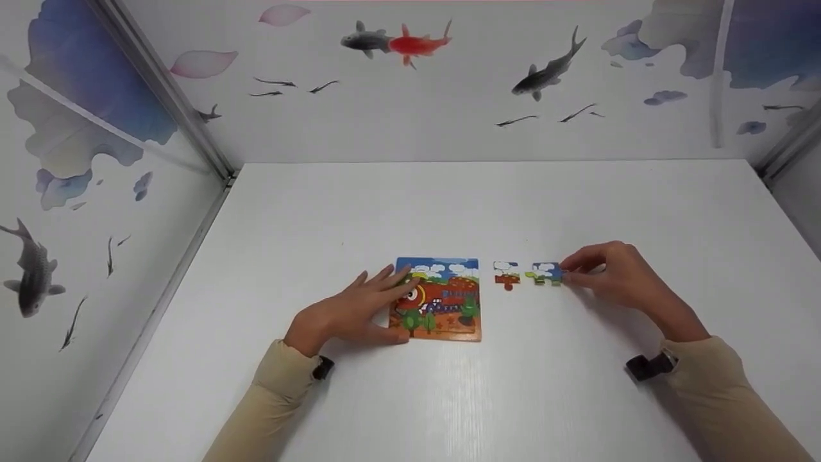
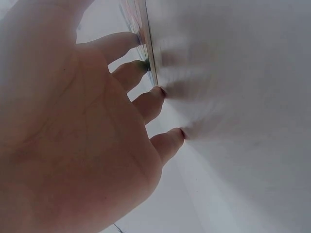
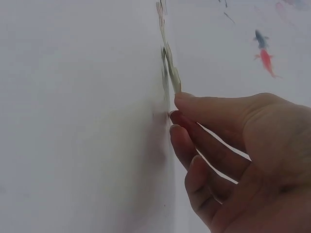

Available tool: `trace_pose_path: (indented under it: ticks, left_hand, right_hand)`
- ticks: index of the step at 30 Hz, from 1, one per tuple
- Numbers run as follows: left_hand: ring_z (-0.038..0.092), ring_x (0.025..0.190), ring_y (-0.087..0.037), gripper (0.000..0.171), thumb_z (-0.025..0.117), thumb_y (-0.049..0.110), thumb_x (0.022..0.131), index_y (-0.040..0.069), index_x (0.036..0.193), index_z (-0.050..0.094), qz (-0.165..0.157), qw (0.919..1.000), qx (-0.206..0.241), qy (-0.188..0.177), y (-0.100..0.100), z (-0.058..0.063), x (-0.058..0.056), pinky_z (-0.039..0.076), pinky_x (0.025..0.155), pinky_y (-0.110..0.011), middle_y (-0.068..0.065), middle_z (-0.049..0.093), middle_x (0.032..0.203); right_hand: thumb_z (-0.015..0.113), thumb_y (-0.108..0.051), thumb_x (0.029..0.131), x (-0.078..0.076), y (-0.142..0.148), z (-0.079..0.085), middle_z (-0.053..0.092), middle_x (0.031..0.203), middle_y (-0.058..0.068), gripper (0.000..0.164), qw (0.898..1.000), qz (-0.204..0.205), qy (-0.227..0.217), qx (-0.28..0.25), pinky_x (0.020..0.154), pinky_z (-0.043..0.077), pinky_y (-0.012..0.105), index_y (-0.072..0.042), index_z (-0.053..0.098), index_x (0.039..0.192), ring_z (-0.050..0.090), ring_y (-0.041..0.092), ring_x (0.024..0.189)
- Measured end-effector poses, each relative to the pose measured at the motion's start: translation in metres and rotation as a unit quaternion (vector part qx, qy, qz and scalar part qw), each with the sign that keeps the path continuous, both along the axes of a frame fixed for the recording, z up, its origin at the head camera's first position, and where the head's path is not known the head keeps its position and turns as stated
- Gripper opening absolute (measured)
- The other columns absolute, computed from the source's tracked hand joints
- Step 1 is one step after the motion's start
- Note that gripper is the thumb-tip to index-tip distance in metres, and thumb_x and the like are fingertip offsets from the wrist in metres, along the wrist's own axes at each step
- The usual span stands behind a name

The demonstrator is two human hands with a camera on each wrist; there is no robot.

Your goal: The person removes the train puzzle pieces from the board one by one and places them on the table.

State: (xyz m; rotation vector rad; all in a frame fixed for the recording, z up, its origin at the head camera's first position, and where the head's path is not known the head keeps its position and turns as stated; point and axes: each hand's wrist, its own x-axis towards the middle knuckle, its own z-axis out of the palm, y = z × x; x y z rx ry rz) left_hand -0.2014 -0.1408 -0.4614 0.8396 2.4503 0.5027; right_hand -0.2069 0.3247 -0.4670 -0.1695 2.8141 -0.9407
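Observation:
A square picture puzzle (image 1: 449, 314) in its board lies on the white table, showing an orange creature with a big round eye under a blue, cloudy sky. My left hand (image 1: 353, 314) rests with spread fingers on its left side, thumb along the lower left edge. In the left wrist view some fingertips (image 2: 141, 65) are at the board's edge, others on the table. Right of the board, my right hand (image 1: 619, 276) pinches a blue, white and green puzzle piece (image 1: 546, 273) at its right edge. That piece looks slightly tilted up in the right wrist view.
Another loose puzzle piece (image 1: 507, 273), with clouds and a red-brown tab, lies between the board and the pinched piece. White panels (image 1: 449, 109) painted with fish stand at the back and left of the table. Both wrists carry black straps (image 1: 648, 367).

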Motion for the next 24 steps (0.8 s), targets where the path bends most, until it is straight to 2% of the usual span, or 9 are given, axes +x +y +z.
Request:
trace_pose_path:
  ticks: [8,18,22,24]
  left_hand:
    - [0.0,0.173,-0.028,0.094,0.075,0.058,0.098,0.033,0.174,0.026,-0.002,1.0,0.004,0.001,-0.001,0.001,0.0,-0.001,0.139,-0.059,0.005,0.008,0.185]
    - [0.0,0.173,-0.028,0.093,0.075,0.057,0.098,0.032,0.174,0.027,-0.004,1.0,0.005,0.001,-0.001,0.002,0.0,0.0,0.139,-0.06,0.004,0.009,0.185]
    - [0.0,0.173,-0.028,0.094,0.076,0.057,0.098,0.032,0.174,0.027,0.001,1.0,0.002,-0.003,0.0,0.003,0.0,-0.001,0.139,-0.059,0.004,0.008,0.185]
    - [0.0,0.173,-0.027,0.094,0.076,0.057,0.098,0.032,0.173,0.027,0.003,1.0,0.001,-0.003,0.0,0.003,0.0,-0.001,0.139,-0.059,0.004,0.008,0.185]
  right_hand:
    - [0.083,-0.019,0.096,-0.001,0.004,-0.003,0.081,0.113,0.007,0.016,1.0,0.008,0.02,0.011,0.082,0.049,0.028,-0.019,0.086,0.112,0.069,0.025,0.101]
    - [0.081,-0.019,0.097,0.0,0.002,0.0,0.08,0.118,0.009,0.018,1.0,0.001,0.017,0.006,0.077,0.052,0.025,-0.017,0.085,0.115,0.068,0.028,0.104]
    - [0.082,-0.02,0.098,0.002,-0.003,0.004,0.08,0.118,0.009,0.017,0.999,0.006,0.036,-0.003,0.072,0.052,0.025,-0.017,0.085,0.114,0.069,0.027,0.102]
    - [0.082,-0.02,0.098,0.002,-0.007,0.006,0.081,0.117,0.007,0.015,0.998,0.011,0.054,-0.007,0.074,0.053,0.025,-0.018,0.085,0.113,0.07,0.025,0.101]
